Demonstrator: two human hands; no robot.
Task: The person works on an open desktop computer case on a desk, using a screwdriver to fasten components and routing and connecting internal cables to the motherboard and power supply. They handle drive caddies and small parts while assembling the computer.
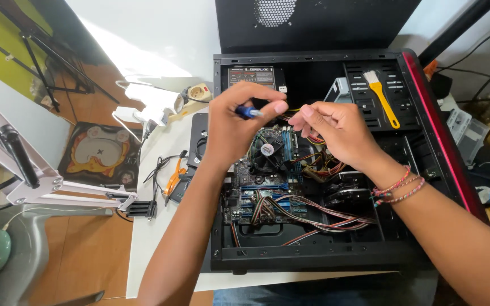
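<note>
An open black computer case [426, 141] lies on its side on a white table [160, 238]. Inside are a motherboard with a round cooler fan [267, 150] and bundles of coloured cables [313, 218]. My left hand [239, 127] hovers over the fan, closed around a small tool with a blue handle [249, 112]. My right hand [336, 130] is beside it, its fingertips pinched together near the tool's tip. Whether the right fingers hold anything is too small to tell. Braided bracelets circle my right wrist.
A yellow-handled brush [382, 96] rests on the drive cage at the case's upper right. Orange-handled pliers [174, 178], black cables and a white power strip [154, 102] lie on the table left of the case. A white lamp arm [41, 181] stands at the left.
</note>
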